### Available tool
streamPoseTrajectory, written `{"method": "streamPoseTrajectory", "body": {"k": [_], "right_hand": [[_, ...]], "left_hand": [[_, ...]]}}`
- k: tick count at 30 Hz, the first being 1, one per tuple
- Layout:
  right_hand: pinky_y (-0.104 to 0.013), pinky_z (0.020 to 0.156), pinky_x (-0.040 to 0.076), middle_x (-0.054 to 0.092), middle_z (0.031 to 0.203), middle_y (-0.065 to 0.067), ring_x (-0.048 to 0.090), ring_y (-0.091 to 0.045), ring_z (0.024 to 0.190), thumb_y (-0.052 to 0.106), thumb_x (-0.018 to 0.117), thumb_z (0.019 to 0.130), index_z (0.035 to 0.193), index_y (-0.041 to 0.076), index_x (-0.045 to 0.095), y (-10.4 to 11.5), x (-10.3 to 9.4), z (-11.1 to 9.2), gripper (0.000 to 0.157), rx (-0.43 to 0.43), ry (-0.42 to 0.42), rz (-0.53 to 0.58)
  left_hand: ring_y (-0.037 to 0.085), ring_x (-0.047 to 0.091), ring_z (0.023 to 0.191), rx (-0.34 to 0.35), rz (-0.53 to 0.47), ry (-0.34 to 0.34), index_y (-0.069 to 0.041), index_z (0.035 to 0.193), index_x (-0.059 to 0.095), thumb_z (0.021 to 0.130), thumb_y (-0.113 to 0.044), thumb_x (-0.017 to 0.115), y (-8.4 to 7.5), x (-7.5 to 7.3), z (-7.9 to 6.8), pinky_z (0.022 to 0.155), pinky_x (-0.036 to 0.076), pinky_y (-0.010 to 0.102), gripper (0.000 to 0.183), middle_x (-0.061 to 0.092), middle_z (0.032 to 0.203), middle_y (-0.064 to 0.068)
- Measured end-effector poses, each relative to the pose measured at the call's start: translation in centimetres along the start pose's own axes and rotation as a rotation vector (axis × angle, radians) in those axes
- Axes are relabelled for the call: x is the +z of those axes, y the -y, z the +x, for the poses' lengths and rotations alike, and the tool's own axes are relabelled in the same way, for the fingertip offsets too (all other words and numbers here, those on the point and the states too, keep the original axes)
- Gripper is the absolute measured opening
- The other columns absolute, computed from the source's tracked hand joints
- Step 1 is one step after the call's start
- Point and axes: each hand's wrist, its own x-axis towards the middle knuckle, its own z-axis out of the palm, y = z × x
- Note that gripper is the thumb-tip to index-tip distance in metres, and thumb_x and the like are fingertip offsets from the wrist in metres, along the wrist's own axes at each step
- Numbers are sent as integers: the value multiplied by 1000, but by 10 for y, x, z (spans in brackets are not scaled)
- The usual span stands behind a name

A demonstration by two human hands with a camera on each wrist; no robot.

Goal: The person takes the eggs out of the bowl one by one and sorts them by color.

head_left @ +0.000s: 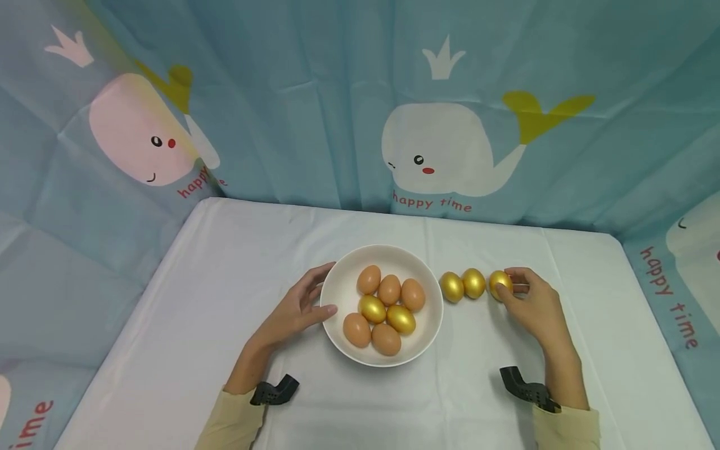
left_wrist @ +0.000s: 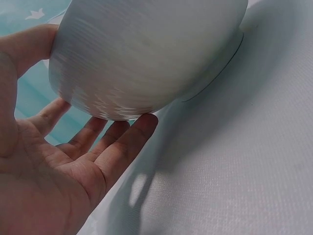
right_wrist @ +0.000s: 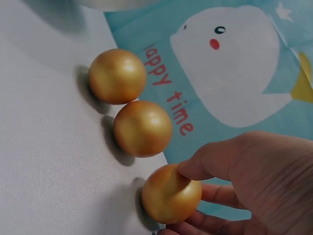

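Note:
A white bowl [head_left: 329,315] holds several brown eggs [head_left: 357,330] and two golden eggs [head_left: 401,319]. My left hand [head_left: 298,309] grips its left side, the thumb at the rim and the fingers spread against the outer wall [left_wrist: 146,58]. To the right of the bowl, my right hand [head_left: 534,303] pinches a golden egg [head_left: 498,284] between thumb and fingers. That egg [right_wrist: 168,196] appears at or just over the cloth in the right wrist view. Two more golden eggs, one nearer the bowl [head_left: 452,287] and one beside it [head_left: 474,283], lie close together between bowl and hand.
A white cloth [head_left: 225,262] covers the table. Behind it and at both sides hangs a blue curtain [head_left: 292,125] printed with whales. Each wrist carries a black mount, one on the left [head_left: 274,390] and one on the right [head_left: 525,389].

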Motion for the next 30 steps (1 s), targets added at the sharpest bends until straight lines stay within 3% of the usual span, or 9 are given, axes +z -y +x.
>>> {"method": "streamPoseTrajectory", "body": {"k": [4,11,30], "right_hand": [[-34,80,54,68,132,-31,69,-49,116,35,66,104,137,-3,61,2,0,0,51,9,3,-10],[-60,89,59,67,132,-33,68,-50,117,33,67,103,140,-3,58,3,1,-2,53,19,20,-4],[-63,92,59,64,136,-33,67,-52,121,39,63,105,145,-2,56,7,2,-3,57,29,-7,-5]], "left_hand": [[43,43,153,-10,-3,-6,-18,163,36,95,-11,76,-1,0,0,106,58,29,79,37,167,13],[42,44,153,-17,-18,-6,-17,163,36,95,-11,76,0,1,-1,105,59,31,79,37,167,14],[43,45,151,-13,-6,-8,-17,163,36,95,-11,75,-2,1,0,104,59,29,78,36,167,13]]}}
